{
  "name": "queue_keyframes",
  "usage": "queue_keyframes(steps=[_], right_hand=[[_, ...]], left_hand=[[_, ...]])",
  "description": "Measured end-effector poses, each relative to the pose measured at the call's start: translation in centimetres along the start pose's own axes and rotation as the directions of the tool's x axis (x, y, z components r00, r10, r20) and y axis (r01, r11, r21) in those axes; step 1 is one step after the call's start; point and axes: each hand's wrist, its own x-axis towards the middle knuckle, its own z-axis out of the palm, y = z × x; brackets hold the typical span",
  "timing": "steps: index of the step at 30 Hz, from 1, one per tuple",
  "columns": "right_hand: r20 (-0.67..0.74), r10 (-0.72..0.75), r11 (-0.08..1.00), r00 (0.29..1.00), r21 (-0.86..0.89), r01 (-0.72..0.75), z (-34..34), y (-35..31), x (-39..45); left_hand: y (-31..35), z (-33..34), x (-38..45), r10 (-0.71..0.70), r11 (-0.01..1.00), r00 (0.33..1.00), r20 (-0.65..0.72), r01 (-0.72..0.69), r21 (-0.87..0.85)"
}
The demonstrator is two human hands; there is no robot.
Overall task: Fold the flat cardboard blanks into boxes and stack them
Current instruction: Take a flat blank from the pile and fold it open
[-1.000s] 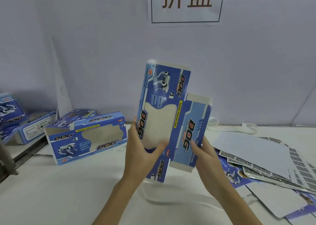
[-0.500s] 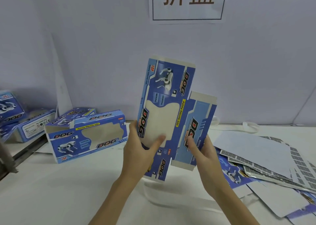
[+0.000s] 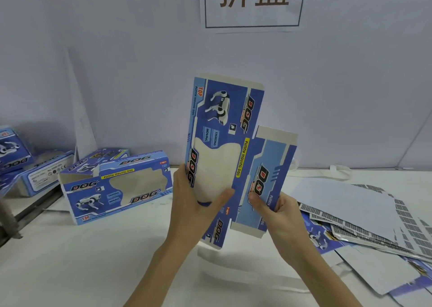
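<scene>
Both hands hold a flat blue "DOG" carton blank (image 3: pixel 224 143) upright above the white table (image 3: pixel 93 271).

The left hand (image 3: pixel 194 208) grips the blank's left panel, thumb pressed across the pale window cut-out and fingers curled behind; the right hand (image 3: pixel 280 215) pinches the narrower right panel, thumb on the printed face. The blank is unfolded, its end flaps sticking out at top and bottom (a robot dog is printed near the top). A folded box (image 3: pixel 117 187) lies on its side to the left, with more boxes (image 3: pixel 28 166) beyond it, and a loose pile of flat blanks (image 3: pixel 364 220) lies to the right. A paper sign (image 3: pixel 252 3) hangs on the wall.
</scene>
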Motion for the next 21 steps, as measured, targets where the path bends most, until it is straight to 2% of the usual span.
queue_keyframes(steps=[4,7,10,13,15,18,21], right_hand=[[-0.02,-0.009,1.0,1.0,0.008,0.01,0.2,0.1,0.2],[0.02,-0.047,0.999,0.999,0.009,0.047,-0.5,-1.0,0.6],[-0.072,-0.214,0.977,0.974,-0.041,0.211,-1.6,-2.9,0.8],[-0.179,-0.436,0.896,0.882,-0.181,0.406,-3.0,-4.5,0.8],[-0.191,-0.495,0.865,0.848,-0.195,0.462,-4.2,-5.3,0.8],[-0.187,-0.41,0.912,0.893,-0.061,0.406,-5.5,-6.5,0.6],[-0.095,-0.211,0.977,0.973,0.02,0.214,-6.0,-6.9,0.7]], left_hand=[[0.4,-0.3,0.0,0.067,0.996,0.997,-0.032,-0.065,0.062],[0.2,-1.0,0.1,0.186,0.972,0.981,-0.059,-0.175,0.159],[0.1,-1.5,0.2,0.326,0.9,0.945,-0.026,-0.301,0.314],[0.4,-1.7,0.3,0.503,0.742,0.864,0.03,-0.449,0.498],[0.4,-2.0,0.5,0.544,0.678,0.835,0.08,-0.494,0.544],[0.4,-2.3,0.8,0.503,0.662,0.854,0.13,-0.478,0.577],[0.1,-2.3,0.9,0.477,0.652,0.864,0.161,-0.471,0.594]])
